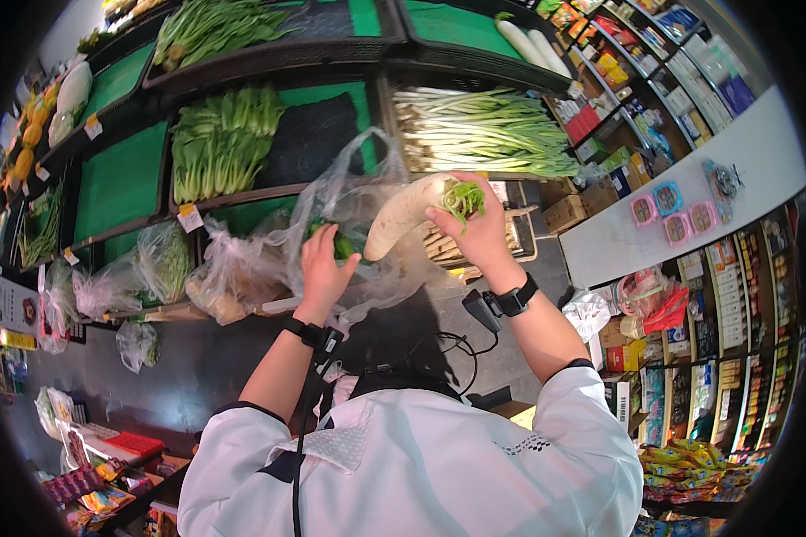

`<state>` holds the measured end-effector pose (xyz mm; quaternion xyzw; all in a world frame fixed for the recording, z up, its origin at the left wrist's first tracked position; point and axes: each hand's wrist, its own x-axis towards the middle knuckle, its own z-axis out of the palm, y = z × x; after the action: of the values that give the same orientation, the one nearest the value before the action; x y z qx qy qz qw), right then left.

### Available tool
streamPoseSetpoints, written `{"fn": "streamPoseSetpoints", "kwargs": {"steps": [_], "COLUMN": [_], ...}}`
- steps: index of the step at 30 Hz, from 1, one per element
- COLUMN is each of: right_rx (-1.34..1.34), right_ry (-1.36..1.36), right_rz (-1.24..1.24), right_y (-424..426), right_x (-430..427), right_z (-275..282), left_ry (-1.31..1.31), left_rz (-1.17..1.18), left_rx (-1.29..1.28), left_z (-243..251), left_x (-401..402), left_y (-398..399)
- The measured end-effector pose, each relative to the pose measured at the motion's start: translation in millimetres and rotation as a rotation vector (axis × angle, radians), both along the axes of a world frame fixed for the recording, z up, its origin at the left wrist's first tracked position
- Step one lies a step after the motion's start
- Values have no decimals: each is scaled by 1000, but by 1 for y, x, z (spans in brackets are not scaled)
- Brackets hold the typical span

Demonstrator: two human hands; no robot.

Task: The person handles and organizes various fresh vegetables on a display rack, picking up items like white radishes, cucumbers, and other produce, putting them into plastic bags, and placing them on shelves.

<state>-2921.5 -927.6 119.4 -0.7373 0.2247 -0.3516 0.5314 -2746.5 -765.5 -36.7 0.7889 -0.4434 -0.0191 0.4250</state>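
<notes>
My right hand point(477, 225) grips a white daikon radish point(410, 208) by its leafy top end, the tip pointing down and left. The radish is over a clear plastic bag point(389, 285), whose handles reach up toward the crates. At the bag's left part is my left hand point(326, 268), fingers spread and touching the plastic; whether it pinches the film cannot be told. Beside its fingers a green vegetable point(342, 247) shows, partly hidden by the plastic and the hand.
Green onions point(477, 131) and leafy greens point(225, 144) lie in black crates ahead. Tied bags of produce point(225, 275) line the lower shelf at left. Farther right stand a white counter point(618, 228) and stocked shelves point(732, 302). A black cable point(467, 349) hangs near my right wrist.
</notes>
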Motion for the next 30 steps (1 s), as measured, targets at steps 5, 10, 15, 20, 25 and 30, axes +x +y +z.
{"fn": "streamPoseSetpoints", "kwargs": {"steps": [5,10,15,20,25,30], "right_rx": [87,34,63,54,-26,-148], "right_ry": [-119,-117,-56,-34,-203,-14], "right_rz": [-15,17,39,-170,-209,-409], "right_y": [-36,-89,-125,-176,-199,-220], "right_x": [-89,-191,-266,-333,-377,-441], "right_z": [47,61,87,94,101,65], "left_ry": [282,568,621,651,877,830], "left_rz": [-398,-792,-914,-915,-679,-521], "left_rx": [-76,-58,-7,-36,-217,-410], "left_z": [55,101,122,148,180,262], "left_x": [-69,-153,-236,-314,-303,-221], "left_y": [-69,-135,-215,-284,-367,-449]}}
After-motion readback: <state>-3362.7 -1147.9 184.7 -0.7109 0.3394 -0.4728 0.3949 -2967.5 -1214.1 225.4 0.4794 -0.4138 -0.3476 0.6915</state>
